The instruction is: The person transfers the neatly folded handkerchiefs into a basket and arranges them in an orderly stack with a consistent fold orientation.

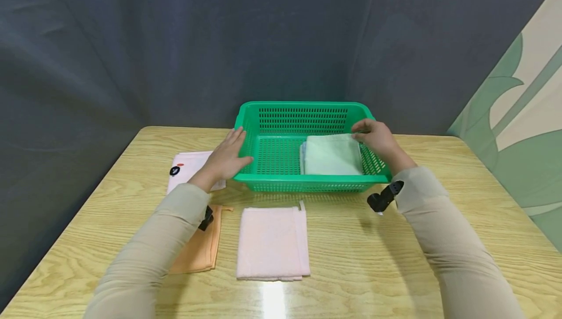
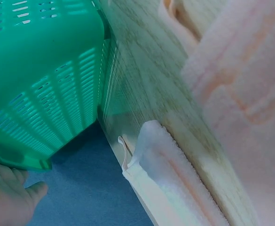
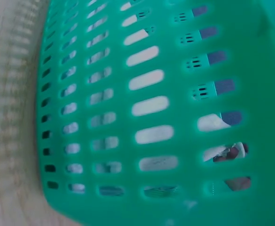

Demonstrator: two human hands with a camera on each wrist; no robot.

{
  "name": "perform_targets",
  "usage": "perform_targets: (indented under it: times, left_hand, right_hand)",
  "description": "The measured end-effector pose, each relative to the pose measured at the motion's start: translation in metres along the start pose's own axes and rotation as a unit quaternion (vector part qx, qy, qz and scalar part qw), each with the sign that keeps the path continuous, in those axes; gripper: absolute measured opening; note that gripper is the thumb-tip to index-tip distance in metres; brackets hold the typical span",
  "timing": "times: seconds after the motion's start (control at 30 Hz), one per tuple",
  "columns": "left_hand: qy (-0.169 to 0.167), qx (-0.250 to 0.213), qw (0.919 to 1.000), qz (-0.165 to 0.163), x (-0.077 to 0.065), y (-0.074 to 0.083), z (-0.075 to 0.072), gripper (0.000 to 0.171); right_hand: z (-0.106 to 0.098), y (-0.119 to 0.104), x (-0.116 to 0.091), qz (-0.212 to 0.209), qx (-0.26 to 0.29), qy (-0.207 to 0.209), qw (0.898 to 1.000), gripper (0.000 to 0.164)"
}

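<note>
A green plastic basket (image 1: 272,178) stands at the back of the table with a folded pale green towel (image 1: 333,155) in its right half. Under that towel, a bluish folded edge (image 1: 302,155) shows on the left. My left hand (image 1: 226,158) touches the basket's left rim, its fingers straight and the thumb spread. Over the right rim reaches my right hand (image 1: 375,138), whose curled fingers and thumb pinch the pale green towel's far right corner. In the right wrist view, the basket wall (image 3: 184,141) hides most of that hand.
In front of the basket lies a folded pink towel (image 1: 273,243) with a hanging loop. An orange folded towel (image 1: 197,253) is partly under my left forearm. Behind my left hand is a pale pink towel (image 1: 189,163) with a printed face. A dark curtain (image 1: 263,36) hangs behind the table.
</note>
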State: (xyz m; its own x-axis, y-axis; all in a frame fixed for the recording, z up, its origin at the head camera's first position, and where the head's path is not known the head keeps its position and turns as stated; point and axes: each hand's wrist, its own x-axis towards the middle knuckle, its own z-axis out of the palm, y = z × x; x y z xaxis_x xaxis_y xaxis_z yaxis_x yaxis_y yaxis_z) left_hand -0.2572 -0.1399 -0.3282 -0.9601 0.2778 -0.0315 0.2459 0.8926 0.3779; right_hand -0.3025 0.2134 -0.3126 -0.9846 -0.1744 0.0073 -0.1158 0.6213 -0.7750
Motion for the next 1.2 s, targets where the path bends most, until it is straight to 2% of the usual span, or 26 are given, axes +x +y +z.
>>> perform_targets:
  times: [0.23, 0.57, 0.77, 0.97, 1.2]
  left_hand:
    - [-0.004, -0.004, 1.0000, -0.002, -0.001, 0.000, -0.001, 0.074]
    - [-0.001, 0.002, 1.0000, 0.001, 0.001, -0.002, 0.000, 0.073]
    - [-0.002, 0.001, 1.0000, 0.002, 0.001, -0.001, 0.000, 0.073]
    - [-0.002, -0.002, 1.0000, 0.002, 0.001, 0.000, 0.000, 0.074]
    - [0.001, -0.004, 1.0000, 0.003, 0.000, 0.000, -0.001, 0.073]
  right_hand:
    - [-0.002, -0.002, -0.003, 0.000, 0.006, 0.031, 1.000, 0.031]
    - [-0.002, 0.001, -0.014, -0.010, 0.039, 0.009, 0.999, 0.037]
    - [-0.001, 0.005, -0.020, -0.019, 0.062, 0.011, 0.998, 0.038]
    - [-0.002, 0.008, -0.029, -0.034, 0.059, 0.025, 0.997, 0.038]
    - [-0.002, 0.013, -0.037, -0.055, 0.007, 0.064, 0.996, 0.035]
